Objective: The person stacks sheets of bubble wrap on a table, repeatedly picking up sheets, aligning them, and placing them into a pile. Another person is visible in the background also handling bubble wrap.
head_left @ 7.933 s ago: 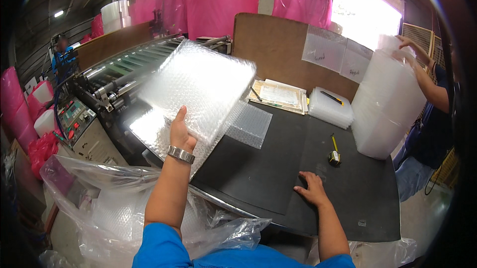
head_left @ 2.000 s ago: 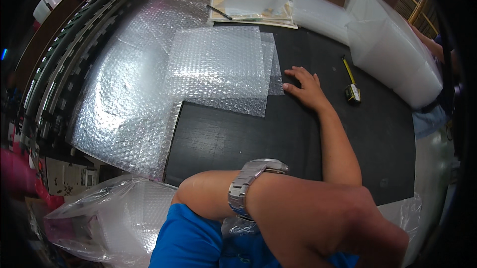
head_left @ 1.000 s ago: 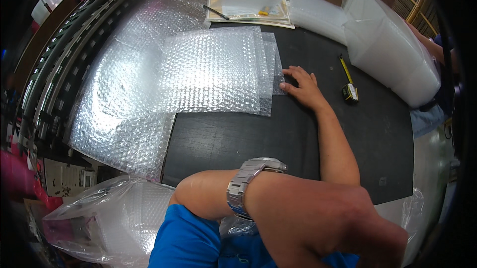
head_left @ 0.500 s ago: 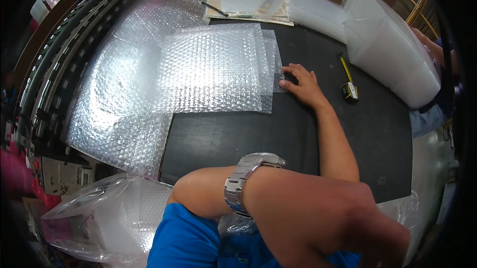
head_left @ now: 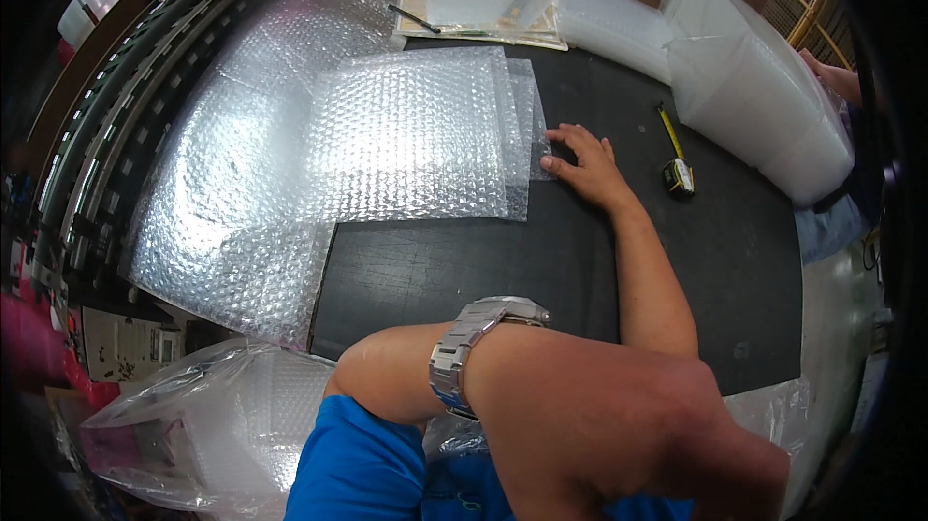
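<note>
My right hand (head_left: 585, 168) lies flat on the black mat (head_left: 541, 279), fingers spread, fingertips touching the right edge of a stack of cut bubble wrap sheets (head_left: 406, 139). The stack rests partly on the mat and partly on a large bubble wrap sheet (head_left: 232, 212) that runs off to the left. My left arm crosses close under the camera with a metal wristwatch (head_left: 476, 352) on it. My left hand (head_left: 382, 376) is bent down toward my blue shirt, its fingers hidden.
A yellow tape measure (head_left: 679, 176) lies right of my right hand. White foam bags (head_left: 754, 96) are piled at the right, another person's hand (head_left: 831, 76) behind them. Papers in a sleeve (head_left: 483, 14) lie at the back. A roller machine (head_left: 87, 134) stands left, a clear bag (head_left: 193, 415) below.
The bubble wrap sheet my left hand held up earlier now lies on the stack. Over the last second my right hand stays at the stack's edge; my left arm barely moves.
</note>
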Demonstrator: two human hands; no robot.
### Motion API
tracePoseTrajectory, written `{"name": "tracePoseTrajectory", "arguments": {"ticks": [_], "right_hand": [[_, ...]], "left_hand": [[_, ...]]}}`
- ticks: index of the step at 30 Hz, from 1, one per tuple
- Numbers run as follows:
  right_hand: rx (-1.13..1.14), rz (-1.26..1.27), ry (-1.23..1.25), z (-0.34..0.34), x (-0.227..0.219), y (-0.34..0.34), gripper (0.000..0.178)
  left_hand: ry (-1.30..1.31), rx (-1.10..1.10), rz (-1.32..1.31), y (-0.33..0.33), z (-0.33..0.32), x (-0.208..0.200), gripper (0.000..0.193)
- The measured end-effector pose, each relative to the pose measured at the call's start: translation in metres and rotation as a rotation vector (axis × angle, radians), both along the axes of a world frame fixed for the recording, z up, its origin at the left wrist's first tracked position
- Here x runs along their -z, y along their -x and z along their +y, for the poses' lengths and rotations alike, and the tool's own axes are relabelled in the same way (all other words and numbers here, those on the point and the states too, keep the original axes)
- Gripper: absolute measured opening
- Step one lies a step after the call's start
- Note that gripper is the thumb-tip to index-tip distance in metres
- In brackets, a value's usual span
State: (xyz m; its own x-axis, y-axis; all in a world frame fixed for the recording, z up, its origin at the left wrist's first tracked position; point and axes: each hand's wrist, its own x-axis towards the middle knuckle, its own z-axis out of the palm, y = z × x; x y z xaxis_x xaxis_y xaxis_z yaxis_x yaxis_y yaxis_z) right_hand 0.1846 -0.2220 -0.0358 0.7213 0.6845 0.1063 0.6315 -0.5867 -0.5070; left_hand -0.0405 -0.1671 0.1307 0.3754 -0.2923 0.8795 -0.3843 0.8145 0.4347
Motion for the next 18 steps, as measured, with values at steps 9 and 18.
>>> {"name": "tracePoseTrajectory", "arguments": {"ticks": [9,18], "right_hand": [[-0.003,-0.012,0.002,0.001,0.0,0.001,0.052],[0.049,-0.17,-0.079,0.005,0.005,0.001,0.038]], "left_hand": [[-0.048,-0.229,-0.07,-0.01,0.013,0.0,0.019],[-0.65,-0.378,-0.173,-0.028,-0.019,0.026,0.01]]}}
